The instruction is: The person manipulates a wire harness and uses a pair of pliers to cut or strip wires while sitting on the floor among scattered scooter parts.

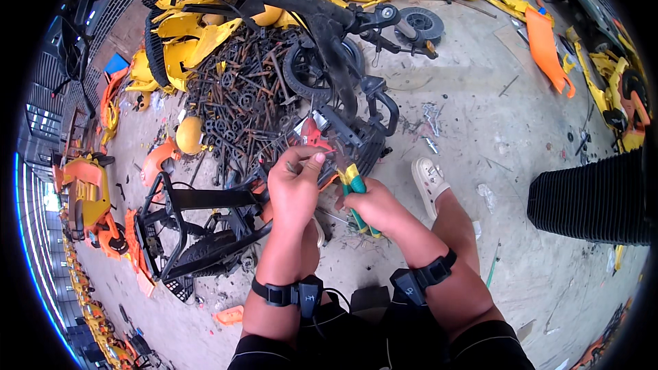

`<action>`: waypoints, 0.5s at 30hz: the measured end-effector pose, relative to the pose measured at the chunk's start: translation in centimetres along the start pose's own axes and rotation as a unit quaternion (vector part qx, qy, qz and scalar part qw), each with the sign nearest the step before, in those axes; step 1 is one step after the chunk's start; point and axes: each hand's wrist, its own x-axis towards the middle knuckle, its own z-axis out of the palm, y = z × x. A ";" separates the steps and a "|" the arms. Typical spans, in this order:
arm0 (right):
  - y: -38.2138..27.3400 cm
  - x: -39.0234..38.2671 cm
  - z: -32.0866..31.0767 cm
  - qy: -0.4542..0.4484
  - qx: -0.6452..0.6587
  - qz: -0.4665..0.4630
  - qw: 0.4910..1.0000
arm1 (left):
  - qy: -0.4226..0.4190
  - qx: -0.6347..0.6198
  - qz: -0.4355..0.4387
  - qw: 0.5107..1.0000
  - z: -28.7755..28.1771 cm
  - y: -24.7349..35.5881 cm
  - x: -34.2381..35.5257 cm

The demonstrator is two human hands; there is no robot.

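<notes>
Head view, the only one. Pliers (356, 182), one pair, in the right grip (375, 204), in front of the person, beside the black frame (212, 199). Long axis slants: two green-and-yellow handles trail toward the person and slightly right, head points away and slightly left. Right grip wrapped closed around the handles (spread of the plier jaws too small to tell). Left grip (293, 181) just beside, fingers curled in, thumb folded over; one thin red wire (330, 152) at the thumb tip, cannot tell whether it is held.

Counts: two forearm straps, one per arm; two pale shoes, the left mostly hidden; one loose wheel (419, 25); one black ribbed stack (589, 199). Rusty metal parts (236, 96), heaped, too many to count.
</notes>
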 end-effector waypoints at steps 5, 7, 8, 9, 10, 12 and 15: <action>1.1 0.1 -0.2 0.052 -0.113 -0.017 0.992 | -0.022 -0.022 -0.020 0.999 0.4 0.1 -0.3; 1.0 -0.1 -0.3 0.086 -0.166 -0.016 0.982 | -0.036 -0.007 -0.032 0.999 0.4 0.0 -0.5; 0.9 -0.1 -0.4 0.098 -0.185 -0.013 0.978 | -0.046 0.013 -0.036 0.998 0.3 0.0 -0.6; 0.8 -0.2 -0.4 0.111 -0.203 -0.011 0.973 | -0.057 0.032 -0.039 0.997 0.3 0.0 -0.6; 1.1 -0.1 -0.6 0.124 -0.204 -0.014 0.971 | -0.060 0.038 -0.028 0.997 0.2 -0.2 -0.6; 2.1 0.2 -0.7 0.147 -0.208 -0.021 0.967 | -0.065 0.048 -0.008 0.997 0.1 -0.9 -0.6; 2.5 0.4 -0.7 0.165 -0.274 -0.028 0.947 | -0.055 0.077 0.004 0.996 0.0 -1.0 -0.8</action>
